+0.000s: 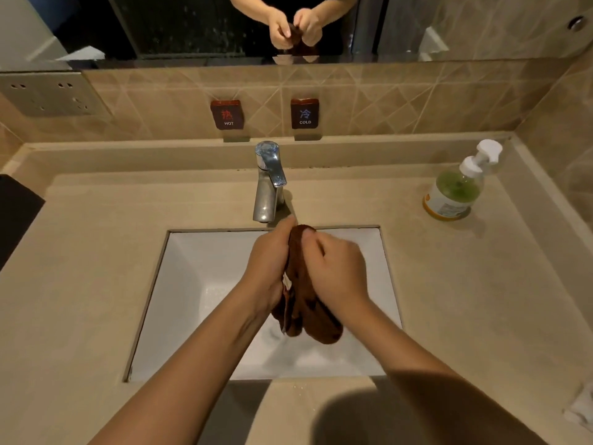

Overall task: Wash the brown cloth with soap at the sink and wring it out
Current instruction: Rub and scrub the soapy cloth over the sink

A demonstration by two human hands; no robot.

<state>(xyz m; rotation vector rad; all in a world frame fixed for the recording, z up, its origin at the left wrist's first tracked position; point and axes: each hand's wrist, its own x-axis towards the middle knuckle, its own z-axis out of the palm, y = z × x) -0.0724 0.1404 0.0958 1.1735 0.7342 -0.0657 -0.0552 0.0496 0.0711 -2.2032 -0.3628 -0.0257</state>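
head view: two bare forearms reach forward and the hands meet over the sink.
left hand: fingers curled round the upper part of the cloth, fingertips pointing away toward the tap.
right hand: fingers curled round the same cloth from the other side, just beside the left hand, knuckles up.
cloth: brown, bunched into a thick roll between the two hands; its top end shows above the fingers, its lower end hangs below the wrists over the basin.
sink: white, rectangular, sunk into the desk, directly under both hands; its bottom looks wet.
tap: chrome, just beyond the left hand's fingertips.
soap: green pump bottle, upright on the desk, well off to the right of the right hand and farther back.
desk: beige stone all round the sink; a few drops lie on its near edge, behind the wrists.
mirror: on the wall beyond the hands; reflects both hands gripping the cloth.
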